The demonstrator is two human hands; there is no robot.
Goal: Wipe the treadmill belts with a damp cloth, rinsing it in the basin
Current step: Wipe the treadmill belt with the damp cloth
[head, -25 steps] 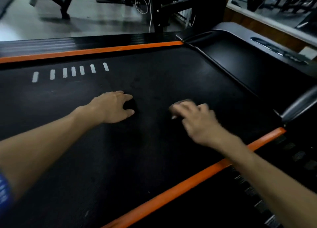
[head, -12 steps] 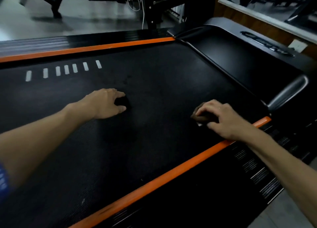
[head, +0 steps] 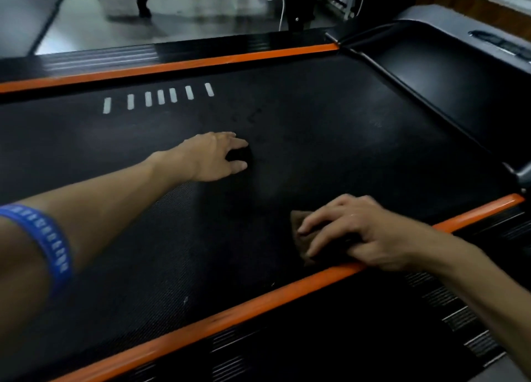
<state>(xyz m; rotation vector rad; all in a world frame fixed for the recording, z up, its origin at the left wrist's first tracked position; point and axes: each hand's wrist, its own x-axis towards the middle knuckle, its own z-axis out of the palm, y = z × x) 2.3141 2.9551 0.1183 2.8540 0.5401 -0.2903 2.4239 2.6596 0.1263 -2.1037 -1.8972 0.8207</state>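
A person leans over a black treadmill belt (head: pixel 172 238), seen from a camera on their head looking down.

At far left, the left forearm wears a blue wristband (head: pixel 43 238) and reaches out across the belt. A row of short white marks (head: pixel 161 97) is printed on the belt near its far orange edge strip (head: pixel 172 65). The left hand (head: pixel 212 157) rests on the middle of the belt, fingers and thumb spread and mostly straight, holding nothing, seemingly bracing the body.

Further right, faint dark smudges (head: pixel 250 114) sit on the belt just beyond the left hand.

At lower right, the right hand (head: pixel 353 232) presses a small brownish cloth (head: pixel 301 232) against the belt, fingers curled over it and gripping it. The cloth lies at the belt's near side, just beside the near orange edge strip (head: pixel 230 318). To the right of that the dark motor cover (head: pixel 445 79) closes off the belt's end. No basin is in view.

The step in hand looks to be wiping the belt's near margin. To do it well, the cloth probably should stay flat under the fingers, with even downward pressure, and travel in overlapping passes that run right up to the orange strip, where dirt tends to gather. The smudges near the left hand likely need a pass too. The braced left hand should keep steady so the belt does not slide under the wiping stroke.
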